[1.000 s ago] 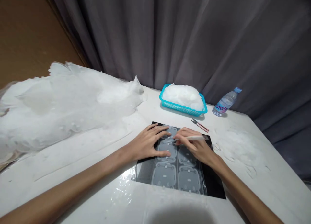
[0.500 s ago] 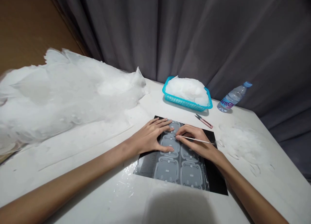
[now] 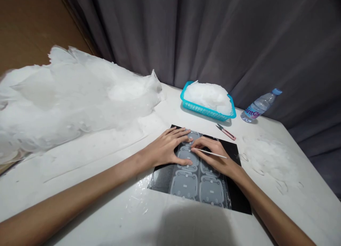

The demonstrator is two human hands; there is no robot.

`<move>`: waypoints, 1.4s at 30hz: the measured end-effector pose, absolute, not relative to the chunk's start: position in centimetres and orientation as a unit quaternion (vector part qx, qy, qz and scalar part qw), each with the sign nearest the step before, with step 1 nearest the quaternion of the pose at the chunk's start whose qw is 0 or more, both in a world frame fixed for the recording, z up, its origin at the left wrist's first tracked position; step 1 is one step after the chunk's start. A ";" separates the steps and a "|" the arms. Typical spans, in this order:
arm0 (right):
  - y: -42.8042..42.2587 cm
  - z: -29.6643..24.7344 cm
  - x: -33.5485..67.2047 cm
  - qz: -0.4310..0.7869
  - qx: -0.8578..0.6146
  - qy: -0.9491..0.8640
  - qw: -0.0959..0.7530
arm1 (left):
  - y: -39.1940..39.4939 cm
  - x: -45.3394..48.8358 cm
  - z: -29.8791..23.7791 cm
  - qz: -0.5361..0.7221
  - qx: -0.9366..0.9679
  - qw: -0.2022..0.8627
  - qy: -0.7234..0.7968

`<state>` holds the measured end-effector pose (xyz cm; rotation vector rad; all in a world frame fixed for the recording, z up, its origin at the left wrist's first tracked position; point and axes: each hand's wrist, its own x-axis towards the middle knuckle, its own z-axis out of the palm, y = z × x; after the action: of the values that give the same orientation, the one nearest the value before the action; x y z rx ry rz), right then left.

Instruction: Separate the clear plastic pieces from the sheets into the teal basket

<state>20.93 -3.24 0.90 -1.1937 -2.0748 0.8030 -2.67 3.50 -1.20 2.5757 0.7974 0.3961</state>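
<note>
A clear plastic sheet with several grey rounded-square shapes (image 3: pixel 183 185) lies over a black mat (image 3: pixel 241 199) on the table. My left hand (image 3: pixel 172 146) rests on the sheet's upper left part with fingers spread, holding nothing. Beside it my right hand (image 3: pixel 213 151) pinches a thin white stick (image 3: pixel 214 154) like a pen. The stick's working end sits at the fingertips near the upper shapes; the exact tip is hidden. Small pale dots show on the shapes.
Behind the mat stands a turquoise basket (image 3: pixel 207 114) of white fluffy material. Pink-handled thread snips (image 3: pixel 226 132) lie near the mat's back edge. A water bottle (image 3: pixel 258 107) stands back right. White scraps (image 3: pixel 271 160) lie right; a large white bag (image 3: pixel 80 93) fills the left.
The camera view has shifted slightly. My right hand has moved a little left with the stick, whose angle differs slightly. My left hand stays spread on the sheet.
</note>
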 end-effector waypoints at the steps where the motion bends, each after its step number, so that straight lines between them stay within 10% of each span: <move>1: -3.3 0.9 20.9 0.300 -0.449 -0.786 0.301 | 3.5 -2.7 -1.1 0.143 0.925 0.207 0.286; 42: -2.7 -1.6 20.6 0.034 -0.407 -0.880 0.243 | 1.4 -3.0 -0.2 0.246 0.851 0.193 0.422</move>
<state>20.59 -2.68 -1.58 -1.1124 -2.4046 0.0923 -3.01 1.44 -0.23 2.3882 1.1828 0.6896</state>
